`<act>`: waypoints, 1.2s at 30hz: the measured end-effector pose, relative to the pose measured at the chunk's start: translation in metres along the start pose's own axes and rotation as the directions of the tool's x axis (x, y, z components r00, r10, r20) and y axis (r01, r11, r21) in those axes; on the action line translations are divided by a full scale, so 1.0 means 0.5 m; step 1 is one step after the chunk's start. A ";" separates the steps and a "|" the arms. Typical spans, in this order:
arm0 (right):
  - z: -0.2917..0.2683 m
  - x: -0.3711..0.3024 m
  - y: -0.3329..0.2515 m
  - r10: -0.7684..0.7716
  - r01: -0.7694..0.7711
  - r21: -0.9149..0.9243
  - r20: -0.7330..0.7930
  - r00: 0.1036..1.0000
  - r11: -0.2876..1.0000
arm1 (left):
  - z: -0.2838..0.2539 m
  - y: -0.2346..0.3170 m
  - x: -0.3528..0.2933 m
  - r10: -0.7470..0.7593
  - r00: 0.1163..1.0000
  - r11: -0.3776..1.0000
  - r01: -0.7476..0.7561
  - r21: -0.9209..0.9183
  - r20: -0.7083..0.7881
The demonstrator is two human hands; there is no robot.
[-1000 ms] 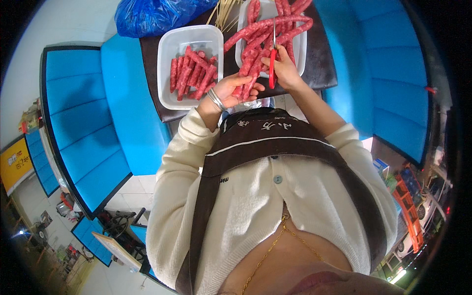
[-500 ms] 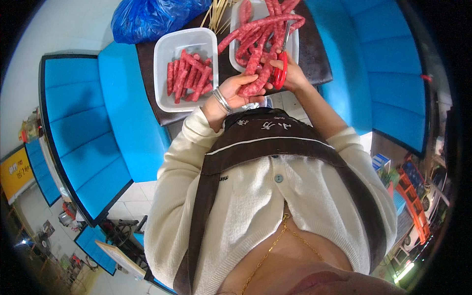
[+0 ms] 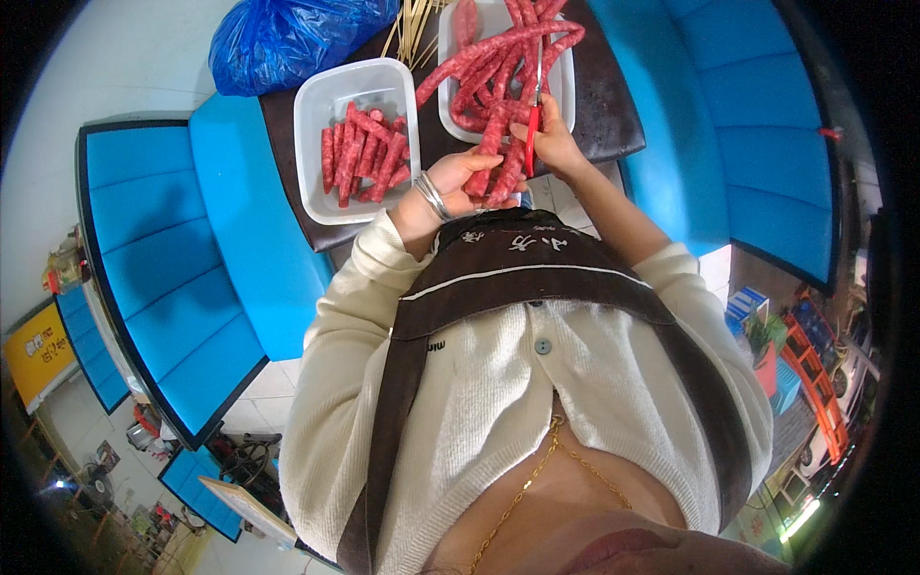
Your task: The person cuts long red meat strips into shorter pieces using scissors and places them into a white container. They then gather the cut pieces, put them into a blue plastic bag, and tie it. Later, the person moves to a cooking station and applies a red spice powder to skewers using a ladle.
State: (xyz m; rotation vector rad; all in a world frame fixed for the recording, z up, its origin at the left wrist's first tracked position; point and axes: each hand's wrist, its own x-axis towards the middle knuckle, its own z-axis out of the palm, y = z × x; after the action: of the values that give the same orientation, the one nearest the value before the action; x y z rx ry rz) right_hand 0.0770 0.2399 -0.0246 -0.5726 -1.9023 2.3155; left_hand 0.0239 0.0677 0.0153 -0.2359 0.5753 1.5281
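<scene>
My left hand [image 3: 467,177] is closed round two lengths of raw red sausage [image 3: 493,144], whose lower ends lie side by side at my fingers. These lengths reach up to the long, looping sausages [image 3: 498,48] heaped in the right white tub [image 3: 567,113]. In my right hand [image 3: 554,142] are red-handled scissors [image 3: 532,134], their metal blades pointing up over the heap. Beside my left wrist, the left white tub [image 3: 309,196] holds several short cut sausage pieces [image 3: 350,158]. Part of the scissors' handle is hidden by my right fingers.
Both tubs stand on a dark brown table [image 3: 613,115]. A blue plastic bag [image 3: 287,48] sits at the back left, with thin wooden skewers [image 3: 414,29] beside it. Blue padded benches [image 3: 153,268] flank the table on both sides.
The scissors have turned nearly edge-on and upright, and my right hand has moved slightly left and up. The sausage ends in my left hand now show more apart.
</scene>
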 end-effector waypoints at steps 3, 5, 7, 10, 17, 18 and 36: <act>0.018 0.004 0.024 -0.049 0.059 0.183 -0.058 0.997 0.981 | -0.018 0.003 0.007 -0.042 0.999 0.994 0.045 -0.104 0.032; 0.024 0.005 0.033 -0.059 0.069 0.116 -0.088 0.994 0.991 | -0.032 0.001 0.010 -0.039 0.998 0.992 0.046 -0.116 0.058; 0.024 0.006 0.033 -0.038 0.027 -0.109 -0.096 0.995 0.994 | -0.043 0.001 0.010 0.000 0.998 0.999 0.004 -0.054 0.067; 0.014 0.009 0.025 0.014 -0.032 -0.337 -0.056 0.998 0.941 | -0.044 0.001 0.005 0.040 0.998 0.998 -0.038 0.058 -0.041; 0.031 0.014 0.017 0.062 -0.066 -0.158 -0.032 0.998 0.985 | -0.020 0.009 -0.015 0.046 0.985 0.999 -0.049 -0.018 -0.165; 0.038 0.013 0.017 0.093 -0.096 -0.090 -0.039 0.995 0.991 | -0.020 0.010 -0.017 0.057 0.982 0.998 -0.059 -0.004 -0.179; 0.082 0.024 0.005 0.101 -0.081 0.391 -0.032 0.994 0.917 | -0.027 0.007 -0.037 0.277 0.954 0.959 -0.281 -0.018 -0.116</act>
State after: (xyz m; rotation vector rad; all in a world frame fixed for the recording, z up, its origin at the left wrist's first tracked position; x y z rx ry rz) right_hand 0.0522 0.2048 -0.0233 -0.6738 -1.3577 2.6087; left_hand 0.0187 0.0451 0.0135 -0.2776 0.6946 1.8084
